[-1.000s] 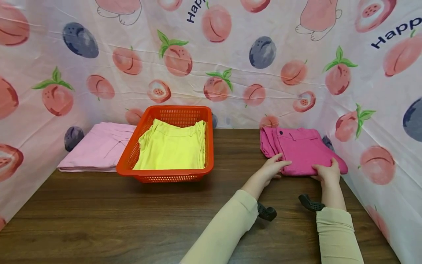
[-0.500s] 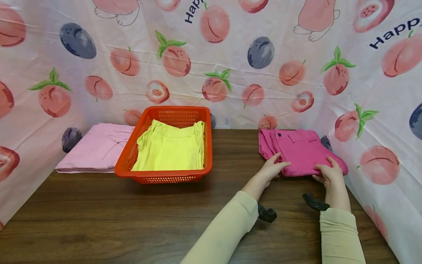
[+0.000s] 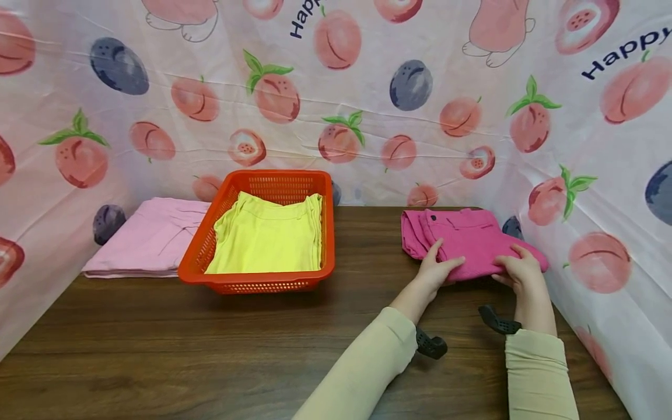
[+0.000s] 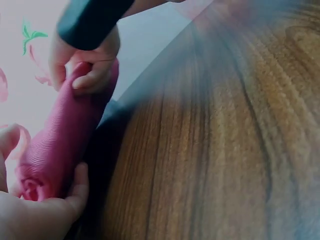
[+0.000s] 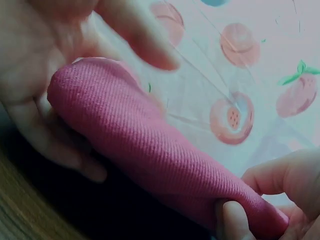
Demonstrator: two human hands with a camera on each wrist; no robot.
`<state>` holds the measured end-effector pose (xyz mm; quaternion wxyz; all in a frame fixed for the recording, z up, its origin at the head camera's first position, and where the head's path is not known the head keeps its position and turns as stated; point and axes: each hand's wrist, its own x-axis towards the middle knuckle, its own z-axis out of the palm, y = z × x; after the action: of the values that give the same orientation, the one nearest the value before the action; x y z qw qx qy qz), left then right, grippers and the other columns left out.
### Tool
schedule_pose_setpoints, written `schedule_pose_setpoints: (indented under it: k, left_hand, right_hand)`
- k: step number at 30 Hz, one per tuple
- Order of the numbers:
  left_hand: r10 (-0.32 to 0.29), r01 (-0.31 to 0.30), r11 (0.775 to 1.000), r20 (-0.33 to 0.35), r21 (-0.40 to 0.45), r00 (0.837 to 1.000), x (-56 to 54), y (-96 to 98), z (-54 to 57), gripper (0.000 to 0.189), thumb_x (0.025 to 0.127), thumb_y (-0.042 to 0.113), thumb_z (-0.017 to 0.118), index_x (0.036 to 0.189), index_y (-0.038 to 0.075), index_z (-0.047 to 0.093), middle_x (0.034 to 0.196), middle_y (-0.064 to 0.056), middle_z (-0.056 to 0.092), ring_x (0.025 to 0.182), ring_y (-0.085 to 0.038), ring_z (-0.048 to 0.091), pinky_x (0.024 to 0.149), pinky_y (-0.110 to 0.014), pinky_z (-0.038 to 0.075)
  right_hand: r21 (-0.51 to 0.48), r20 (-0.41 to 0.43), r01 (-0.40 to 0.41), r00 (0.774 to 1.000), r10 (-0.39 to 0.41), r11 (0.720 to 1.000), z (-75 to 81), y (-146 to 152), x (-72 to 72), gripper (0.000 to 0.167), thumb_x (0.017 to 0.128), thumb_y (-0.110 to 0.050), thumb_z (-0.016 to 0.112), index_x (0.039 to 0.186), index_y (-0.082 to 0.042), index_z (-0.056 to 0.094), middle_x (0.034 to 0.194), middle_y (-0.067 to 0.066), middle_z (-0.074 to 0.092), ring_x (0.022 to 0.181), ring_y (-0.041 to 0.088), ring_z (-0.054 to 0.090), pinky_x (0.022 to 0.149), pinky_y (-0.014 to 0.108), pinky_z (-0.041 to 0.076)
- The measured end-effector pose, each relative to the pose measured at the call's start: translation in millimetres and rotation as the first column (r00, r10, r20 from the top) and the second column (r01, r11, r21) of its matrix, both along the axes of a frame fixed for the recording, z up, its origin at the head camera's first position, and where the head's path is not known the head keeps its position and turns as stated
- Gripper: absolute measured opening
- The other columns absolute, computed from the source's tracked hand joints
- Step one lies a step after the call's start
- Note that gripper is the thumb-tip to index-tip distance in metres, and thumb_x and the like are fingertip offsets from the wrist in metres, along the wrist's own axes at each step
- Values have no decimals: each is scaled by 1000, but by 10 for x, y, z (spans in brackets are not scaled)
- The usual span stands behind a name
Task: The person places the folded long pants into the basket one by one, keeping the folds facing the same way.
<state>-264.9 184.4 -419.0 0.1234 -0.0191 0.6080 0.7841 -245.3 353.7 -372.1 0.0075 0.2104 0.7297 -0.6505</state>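
Observation:
Folded hot-pink trousers (image 3: 467,239), with a dark button at the waistband, lie at the back right in the head view. My left hand (image 3: 433,274) holds their near left corner, thumb on the upper side and fingers underneath. At the near right corner my right hand (image 3: 525,275) grips the cloth between thumb and fingers. The right wrist view shows the ribbed fold (image 5: 150,135) stretching between both hands, with dark shadow below it. In the left wrist view the left hand (image 4: 45,215) cups the rolled-looking end of the fold.
An orange-red plastic basket (image 3: 326,245) holds folded yellow trousers (image 3: 268,236) left of centre. Beside it lies a folded light-pink garment (image 3: 152,236). Fruit-printed cloth (image 3: 367,87) walls the back and sides of the brown wooden table (image 3: 210,356).
The hot-pink trousers have shifted slightly left and toward me, with both hands staying at their near edge. The left hand has closed in on its corner. The head view has drifted a little.

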Motion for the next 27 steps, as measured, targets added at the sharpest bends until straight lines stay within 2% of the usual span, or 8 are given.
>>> schedule_pose_setpoints:
  k: [5,10,15,18,21,23,25,27]
  left_hand:
    - [163,-165,983,35,84,986,-35,9,-19,71,78,11,79,141,23,47,144,-8,40,129,-24,37,100,-39,38]
    - [235,-243,963,81,114,969,-65,-3,-29,77,74,3,79,140,24,48,145,-10,38,129,-26,36,102,-40,36]
    - [233,-240,968,95,78,968,-69,-9,-49,82,71,-9,71,142,23,46,148,-11,33,132,-26,32,103,-38,34]
    - [221,-228,971,92,72,971,-66,-16,-53,85,69,-13,66,144,23,45,149,-11,31,132,-25,30,101,-38,36]
    - [211,-217,974,89,68,973,-65,-24,-54,86,69,-14,64,144,24,45,150,-10,30,131,-25,30,98,-37,38]
    - [208,-214,975,87,64,974,-64,-28,-55,86,69,-15,64,143,25,45,150,-9,30,131,-24,30,97,-37,39]
    - [206,-212,975,85,67,975,-62,-29,-56,86,69,-16,64,143,26,46,150,-9,30,131,-24,30,96,-37,40]
    - [203,-209,975,83,73,976,-63,-30,-60,86,69,-16,64,142,26,46,150,-9,29,131,-24,30,95,-36,40]
  right_hand:
    - [45,-17,-37,999,38,998,65,-102,-24,84,89,2,55,153,-4,2,153,28,4,57,4,56,56,24,54]
    - [59,-23,-38,999,39,998,93,-179,-32,84,89,1,56,153,-4,3,150,29,10,56,5,56,54,25,54]
    - [83,-24,-32,999,34,996,101,-204,-26,79,92,-7,56,154,-6,6,150,30,16,53,5,58,54,26,54]
    - [114,-28,-6,1000,9,994,107,-200,-24,74,95,-15,55,154,-9,11,152,28,15,58,8,60,56,30,55]
    - [138,-22,19,1000,-16,990,106,-181,-28,71,96,-21,53,154,-11,14,155,24,9,85,20,61,60,33,56]
    - [141,-19,25,1000,-23,990,101,-168,-34,71,96,-21,52,154,-12,13,156,22,5,106,30,53,63,32,56]
    - [133,-20,41,999,-38,990,96,-155,-41,73,95,-19,54,154,-14,11,157,20,3,118,34,43,64,31,56]
    - [104,-26,78,997,-75,992,92,-142,-49,78,93,-14,57,155,-19,10,158,18,1,119,33,40,65,30,56]
